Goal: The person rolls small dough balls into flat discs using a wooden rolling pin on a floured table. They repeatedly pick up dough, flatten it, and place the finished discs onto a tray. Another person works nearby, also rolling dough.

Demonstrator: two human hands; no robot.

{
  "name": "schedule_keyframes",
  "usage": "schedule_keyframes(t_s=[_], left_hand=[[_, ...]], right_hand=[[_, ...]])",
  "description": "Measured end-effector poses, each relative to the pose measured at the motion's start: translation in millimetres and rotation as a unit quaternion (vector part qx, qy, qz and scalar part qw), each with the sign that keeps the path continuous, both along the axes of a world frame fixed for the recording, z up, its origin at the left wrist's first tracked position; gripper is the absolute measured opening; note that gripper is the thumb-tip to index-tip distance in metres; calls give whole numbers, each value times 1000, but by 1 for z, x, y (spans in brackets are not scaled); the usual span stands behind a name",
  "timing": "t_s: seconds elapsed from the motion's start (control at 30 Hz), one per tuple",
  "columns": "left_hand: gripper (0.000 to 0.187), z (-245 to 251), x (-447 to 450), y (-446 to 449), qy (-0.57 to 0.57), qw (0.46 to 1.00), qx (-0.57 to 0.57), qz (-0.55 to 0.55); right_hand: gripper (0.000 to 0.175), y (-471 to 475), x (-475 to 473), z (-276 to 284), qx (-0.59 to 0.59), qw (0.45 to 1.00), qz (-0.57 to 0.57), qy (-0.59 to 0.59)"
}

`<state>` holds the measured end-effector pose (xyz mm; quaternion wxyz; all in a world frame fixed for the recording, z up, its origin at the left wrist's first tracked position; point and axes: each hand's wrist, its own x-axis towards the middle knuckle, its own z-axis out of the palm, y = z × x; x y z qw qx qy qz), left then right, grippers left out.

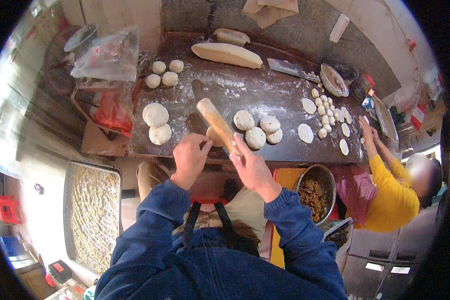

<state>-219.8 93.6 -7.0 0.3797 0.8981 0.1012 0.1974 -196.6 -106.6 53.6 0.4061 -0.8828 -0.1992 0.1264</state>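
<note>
My right hand (252, 167) grips the near end of a thick wooden rolling pin (217, 122), which slants up and to the left over the dark table (217, 88). My left hand (190, 155) is at the table's near edge, its thumb and fingers by a dough piece (214, 137) that lies partly behind the pin; whether they pinch it cannot be told. Left of the hands, a round dough piece (155, 115) overlaps another (160, 134). To the right of the pin sit several round dough pieces (255, 138), some overlapping.
Small dough balls (170, 78), a long dough loaf (227, 55) and a cleaver (288, 68) lie farther back. A co-worker's hands (368, 135) are by flat dough rounds (345, 129) at the right. A metal bowl of filling (313, 195) and a large tray (93, 217) flank me.
</note>
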Motion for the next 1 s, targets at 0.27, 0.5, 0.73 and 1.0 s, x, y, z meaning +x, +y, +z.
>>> schedule_keyframes(t_s=[0.27,0.5,0.73,1.0], left_hand=[[16,0,11,-2,-73,997,15,-6],[12,-1,7,-11,-38,999,-17,-27],[35,9,35,-5,73,997,28,2],[43,32,71,3,141,978,-108,-111]], right_hand=[[59,-2,4,-12,54,994,-38,88],[62,0,-9,-10,-56,998,10,-30],[62,-3,8,-17,178,976,-57,116],[63,20,46,-49,313,932,-176,45]])
